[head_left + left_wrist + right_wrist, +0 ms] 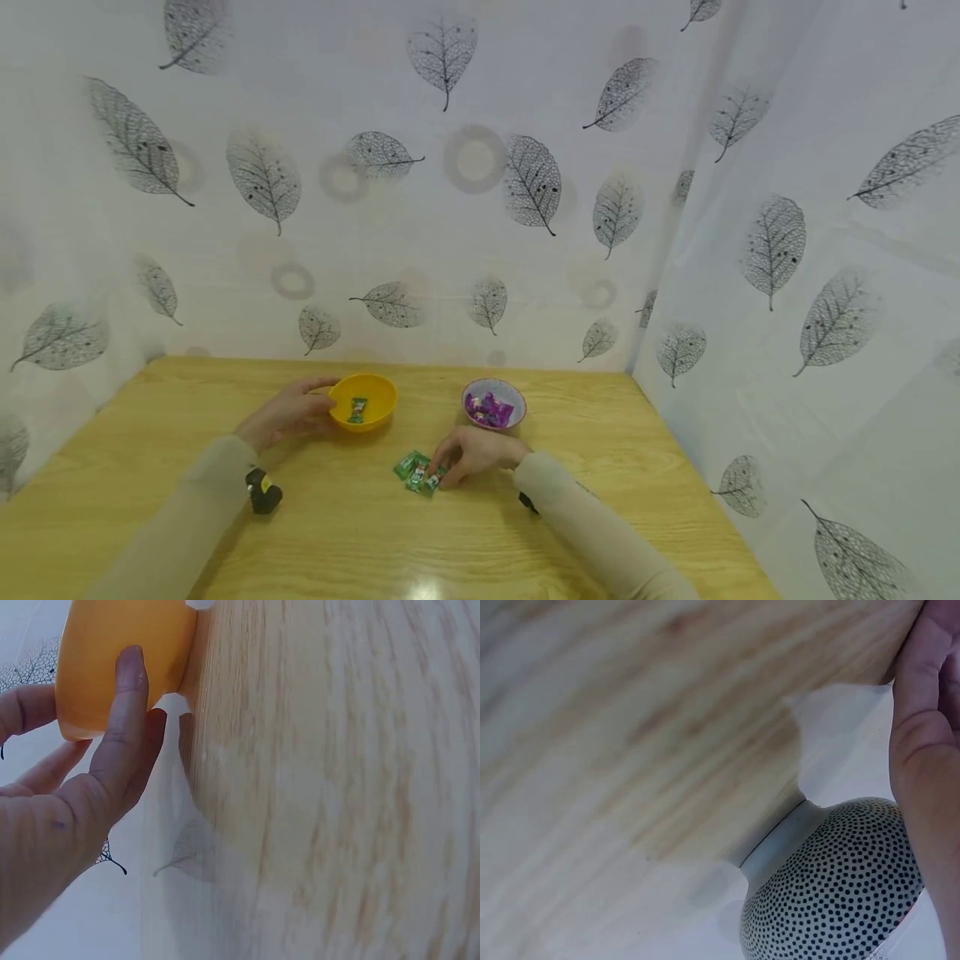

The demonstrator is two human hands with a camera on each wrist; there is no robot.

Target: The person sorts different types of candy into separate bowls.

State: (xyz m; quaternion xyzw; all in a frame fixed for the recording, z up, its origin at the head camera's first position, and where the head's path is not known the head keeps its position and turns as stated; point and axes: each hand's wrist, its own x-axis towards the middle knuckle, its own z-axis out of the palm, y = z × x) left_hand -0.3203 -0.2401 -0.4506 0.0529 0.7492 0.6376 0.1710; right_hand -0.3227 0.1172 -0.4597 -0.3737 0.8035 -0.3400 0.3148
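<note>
A yellow bowl (384, 414) stands on the table with one green-wrapped candy (358, 408) inside. My left hand (288, 414) holds the bowl from its left side; in the left wrist view its fingers (127, 712) curve round the outer wall. Nearer the front, several green-wrapped candies (412, 469) lie in a small cluster. Thumb and fingers of my right hand (477, 452) pinch the rightmost green candy (432, 481) of that group. The right wrist view shows only part of this hand (930, 742); the candy and fingertips are out of sight there.
Just beyond my right hand is a white bowl (829, 881) with dark dots outside, holding several purple-wrapped candies (489, 410). The wooden table (360, 542) ends at a leaf-printed curtain (420, 250) behind and on the right.
</note>
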